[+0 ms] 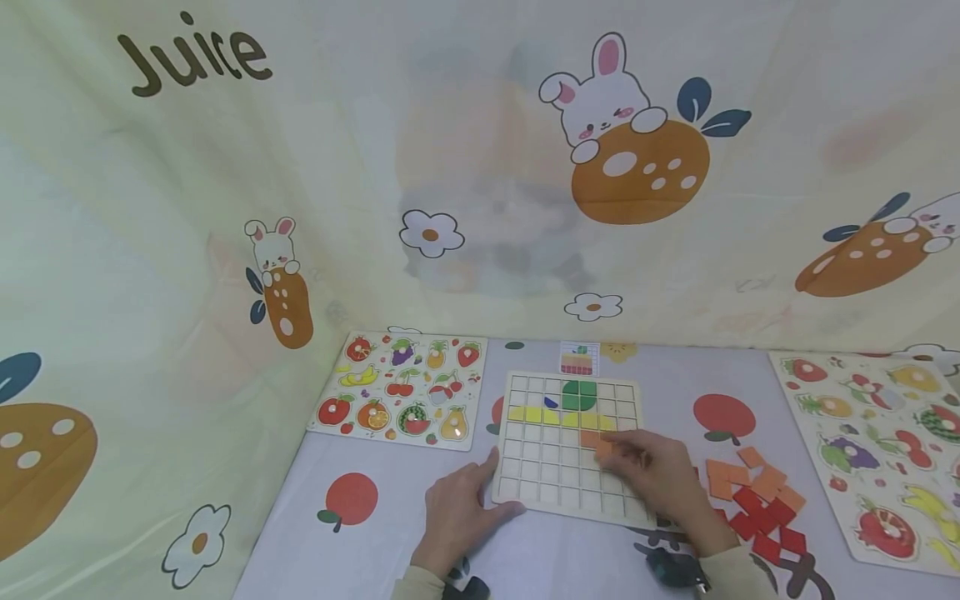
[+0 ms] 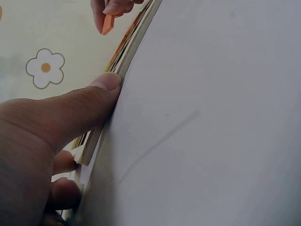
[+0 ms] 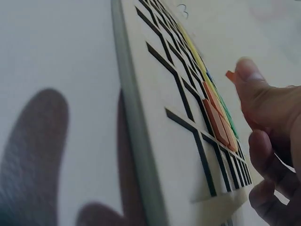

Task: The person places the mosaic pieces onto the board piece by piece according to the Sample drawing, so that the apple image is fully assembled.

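Note:
A white grid board (image 1: 536,479) lies on the table, with a row of yellow tiles (image 1: 540,415), a green leaf-like shape (image 1: 579,395), a small blue piece (image 1: 551,402) and orange tiles (image 3: 216,123) on it. My right hand (image 1: 660,475) pinches an orange square tile (image 2: 108,24) between thumb and fingertips, over the right part of the board below the yellow row. At the board's near left corner is my left hand (image 1: 461,508). Its straight thumb (image 2: 101,87) presses the near edge while the other fingers lie along the left side.
Loose orange tiles (image 1: 726,477) and red tiles (image 1: 767,515) lie in a pile right of the board. A small picture card (image 1: 579,358) is behind it. Fruit puzzle boards stand at left (image 1: 401,383) and right (image 1: 873,450). A printed curtain (image 1: 495,167) closes the back.

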A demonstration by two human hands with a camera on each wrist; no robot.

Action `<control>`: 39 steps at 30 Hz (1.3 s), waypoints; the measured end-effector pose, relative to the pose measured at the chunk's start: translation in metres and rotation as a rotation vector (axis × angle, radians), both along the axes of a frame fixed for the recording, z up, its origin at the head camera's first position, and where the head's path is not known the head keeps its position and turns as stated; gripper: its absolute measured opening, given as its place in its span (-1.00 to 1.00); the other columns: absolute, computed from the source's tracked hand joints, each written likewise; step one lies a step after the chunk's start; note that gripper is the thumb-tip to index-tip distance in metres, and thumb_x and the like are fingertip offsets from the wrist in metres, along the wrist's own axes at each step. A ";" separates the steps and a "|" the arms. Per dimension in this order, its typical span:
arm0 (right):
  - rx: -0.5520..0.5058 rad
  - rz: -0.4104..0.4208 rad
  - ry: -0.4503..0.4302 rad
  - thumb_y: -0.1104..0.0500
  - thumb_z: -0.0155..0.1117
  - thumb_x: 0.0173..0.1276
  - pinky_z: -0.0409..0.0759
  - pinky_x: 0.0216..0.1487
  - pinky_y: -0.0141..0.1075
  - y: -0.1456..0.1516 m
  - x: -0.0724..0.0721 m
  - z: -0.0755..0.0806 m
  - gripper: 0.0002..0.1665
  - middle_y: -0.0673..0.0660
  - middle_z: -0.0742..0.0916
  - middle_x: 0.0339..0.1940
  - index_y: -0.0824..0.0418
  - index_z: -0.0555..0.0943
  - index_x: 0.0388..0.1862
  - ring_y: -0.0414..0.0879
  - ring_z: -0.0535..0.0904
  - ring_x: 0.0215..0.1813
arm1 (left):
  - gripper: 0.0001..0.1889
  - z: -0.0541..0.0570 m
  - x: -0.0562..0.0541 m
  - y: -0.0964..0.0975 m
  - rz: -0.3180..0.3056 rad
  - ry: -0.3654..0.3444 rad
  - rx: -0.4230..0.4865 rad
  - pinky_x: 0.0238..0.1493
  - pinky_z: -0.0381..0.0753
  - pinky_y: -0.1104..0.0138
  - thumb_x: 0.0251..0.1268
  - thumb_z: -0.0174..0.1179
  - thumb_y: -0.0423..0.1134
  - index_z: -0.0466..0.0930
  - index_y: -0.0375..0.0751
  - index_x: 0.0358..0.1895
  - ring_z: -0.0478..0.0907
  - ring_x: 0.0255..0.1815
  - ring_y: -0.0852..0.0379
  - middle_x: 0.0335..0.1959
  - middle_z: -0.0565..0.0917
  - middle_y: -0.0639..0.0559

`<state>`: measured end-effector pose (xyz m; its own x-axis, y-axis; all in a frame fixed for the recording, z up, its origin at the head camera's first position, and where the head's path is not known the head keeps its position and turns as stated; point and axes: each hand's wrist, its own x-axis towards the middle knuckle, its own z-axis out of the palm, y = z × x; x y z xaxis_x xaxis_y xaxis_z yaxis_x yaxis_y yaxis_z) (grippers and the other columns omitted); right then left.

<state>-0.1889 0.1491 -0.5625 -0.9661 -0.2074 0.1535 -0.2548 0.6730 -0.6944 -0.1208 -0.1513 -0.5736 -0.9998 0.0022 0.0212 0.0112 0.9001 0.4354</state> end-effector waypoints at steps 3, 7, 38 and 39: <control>0.020 0.031 -0.039 0.07 0.67 0.23 0.47 -0.32 -0.40 -0.003 0.000 0.001 -0.51 -0.10 0.70 -0.31 0.01 0.81 0.17 -0.16 0.50 -0.28 | -0.05 0.001 0.000 0.000 -0.002 0.004 -0.002 -0.42 0.13 0.40 0.03 0.50 0.41 0.51 0.15 0.53 0.17 -0.59 0.32 -0.62 0.32 0.29; 0.092 0.054 -0.050 0.09 0.68 0.21 0.45 -0.32 -0.40 -0.008 0.000 0.001 -0.52 -0.08 0.62 -0.34 -0.02 0.83 0.14 -0.15 0.47 -0.27 | -0.05 0.000 0.000 0.000 -0.002 0.001 -0.001 -0.42 0.13 0.40 0.04 0.50 0.41 0.50 0.15 0.53 0.17 -0.59 0.32 -0.61 0.32 0.29; 0.145 0.027 -0.009 0.06 0.68 0.23 0.45 -0.33 -0.40 -0.014 -0.001 0.001 -0.60 -0.12 0.64 -0.38 0.02 0.86 0.06 -0.17 0.47 -0.30 | -0.05 -0.004 0.000 -0.002 -0.019 0.010 0.013 -0.44 0.14 0.40 0.04 0.50 0.41 0.50 0.15 0.54 0.17 -0.60 0.32 -0.61 0.33 0.29; 0.148 0.018 -0.001 0.04 0.68 0.22 0.45 -0.35 -0.40 -0.011 -0.002 0.001 -0.59 -0.11 0.65 -0.38 0.03 0.86 0.07 -0.16 0.47 -0.31 | -0.05 -0.004 0.000 -0.002 -0.018 0.004 0.017 -0.43 0.14 0.39 0.04 0.50 0.41 0.49 0.15 0.54 0.18 -0.59 0.32 -0.61 0.33 0.29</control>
<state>-0.1906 0.1379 -0.5614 -0.9621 -0.2453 0.1188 -0.2672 0.7633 -0.5882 -0.1212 -0.1529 -0.5772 -0.9995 0.0194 0.0255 0.0288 0.8922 0.4508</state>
